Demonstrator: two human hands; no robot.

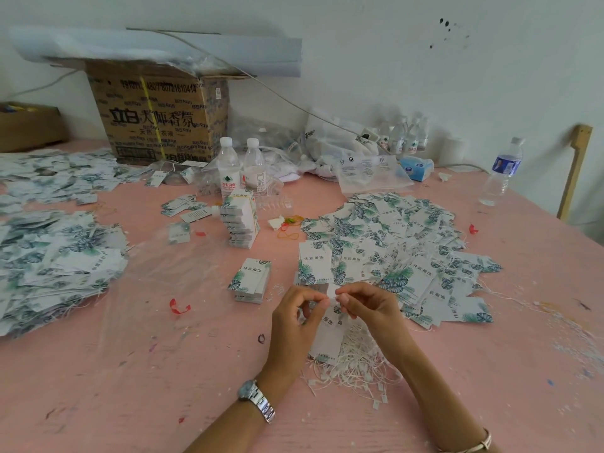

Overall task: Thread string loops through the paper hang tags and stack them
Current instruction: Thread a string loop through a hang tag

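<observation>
- Both hands are up front, just above the table (pixel 147 387): the left hand (pixel 295 317) pinches the top edge of a tag (pixel 327 323) between thumb and forefinger
- The right hand (pixel 367 305) meets it fingertip to fingertip, pinching something small and white at that same edge; too fine to tell whether it's a string
- The tag hangs between the palms, over a tangle of white strings (pixel 356 364) on the table
- Left of the hands sits a small stack (pixel 250 281) of tags, neat, leaf print up; behind it a tall stack (pixel 240 220), leaning a little
- A right heap (pixel 392 243) of loose tags fans out beyond the right hand; a left heap (pixel 58 263) lies well apart at the table's left edge
- Containers now: the carton (pixel 157 116) by the back wall is covered with white sheets, contents hidden
- A low brown box (pixel 29 125) at far left is open, with something blue and yellow inside, can't tell what
- Two clear bottles (pixel 228 165) stand capped, side by side, before the carton; how full, I can't tell
- A third bottle (pixel 501 171), blue label, stands alone at far right
- A clear bag (pixel 157 273) lies flat, left of the stacks; one tag shows at its far end, in it or under it, can't tell
</observation>
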